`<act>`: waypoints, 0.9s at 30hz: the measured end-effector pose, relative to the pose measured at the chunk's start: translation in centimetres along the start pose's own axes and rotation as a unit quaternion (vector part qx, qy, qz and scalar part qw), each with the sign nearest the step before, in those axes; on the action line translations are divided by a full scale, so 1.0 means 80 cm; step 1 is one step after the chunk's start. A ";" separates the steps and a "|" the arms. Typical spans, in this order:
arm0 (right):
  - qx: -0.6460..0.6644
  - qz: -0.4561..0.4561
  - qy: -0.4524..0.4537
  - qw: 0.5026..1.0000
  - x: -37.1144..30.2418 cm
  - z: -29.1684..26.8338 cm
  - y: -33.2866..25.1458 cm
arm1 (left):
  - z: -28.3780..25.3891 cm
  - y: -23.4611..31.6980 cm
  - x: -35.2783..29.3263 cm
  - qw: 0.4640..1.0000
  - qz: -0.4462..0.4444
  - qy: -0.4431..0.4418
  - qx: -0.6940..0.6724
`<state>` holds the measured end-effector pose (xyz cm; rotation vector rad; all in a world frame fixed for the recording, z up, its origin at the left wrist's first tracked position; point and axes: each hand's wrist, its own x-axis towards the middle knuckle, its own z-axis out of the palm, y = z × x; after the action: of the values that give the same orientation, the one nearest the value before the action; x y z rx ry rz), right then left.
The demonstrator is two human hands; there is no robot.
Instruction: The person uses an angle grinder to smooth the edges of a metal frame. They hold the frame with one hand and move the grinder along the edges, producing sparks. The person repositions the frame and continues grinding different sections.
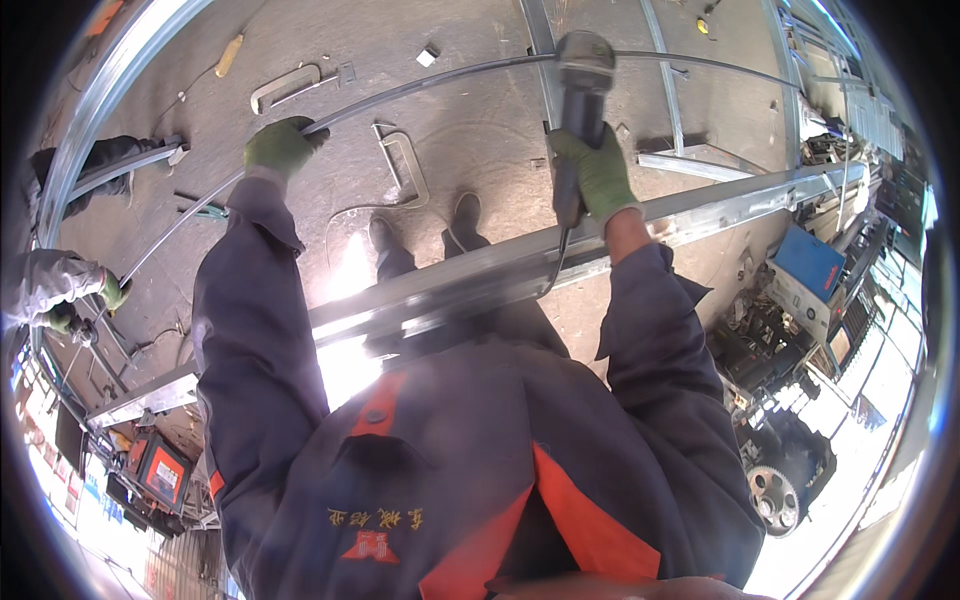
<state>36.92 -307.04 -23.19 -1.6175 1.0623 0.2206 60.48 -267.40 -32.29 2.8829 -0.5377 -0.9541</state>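
Observation:
My left hand [280, 148], in a green glove, is closed around a long thin metal bar [430, 82] that curves across the far side of the frame. In my green-gloved right hand [600, 178] is an angle grinder [584, 100], gripped by its body with the head pointing away from me. The grinder's head is slightly blurred and overlaps the bar where a steel crosspiece [538, 28] meets it; whether it touches is hidden. A dark cord runs down from the grinder's rear, over the wide steel beam [440, 285] in front of my body.
Two C-clamps [286, 88] lie on the floor beyond the beam, near a yellow-handled tool [230, 55]. At left, a co-worker's gloved hand [114, 290] is at the bar's end. A blue-topped machine [808, 262] stands right, a red-framed machine [162, 474] lower left.

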 end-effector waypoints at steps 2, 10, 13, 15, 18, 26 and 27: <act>-0.077 -0.009 -0.030 0.997 -0.014 0.038 0.002 | 0.000 0.001 0.003 1.000 -0.013 -0.020 0.010; -0.116 -0.070 -0.155 0.978 -0.065 0.138 -0.008 | -0.006 0.002 0.007 0.998 -0.023 -0.057 0.004; -0.078 -0.031 -0.067 0.994 -0.049 0.101 -0.009 | -0.010 0.005 0.003 0.998 -0.016 -0.052 0.012; -0.022 -0.031 -0.029 0.999 -0.044 0.079 -0.009 | -0.013 0.008 0.001 0.999 -0.021 -0.044 0.013; -0.048 -0.042 -0.048 0.997 -0.053 0.086 -0.018 | -0.016 0.008 -0.002 0.999 -0.009 -0.037 0.018; -0.151 -0.070 -0.162 0.973 -0.081 0.153 -0.023 | -0.004 0.002 -0.002 0.999 0.000 -0.033 0.000; -0.141 -0.056 -0.142 0.978 -0.069 0.134 -0.016 | -0.004 0.002 -0.001 0.999 0.003 -0.033 0.008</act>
<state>38.72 -295.08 -22.51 -1.8280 0.7423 0.5307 60.58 -267.54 -31.94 2.8722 -0.5607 -1.0510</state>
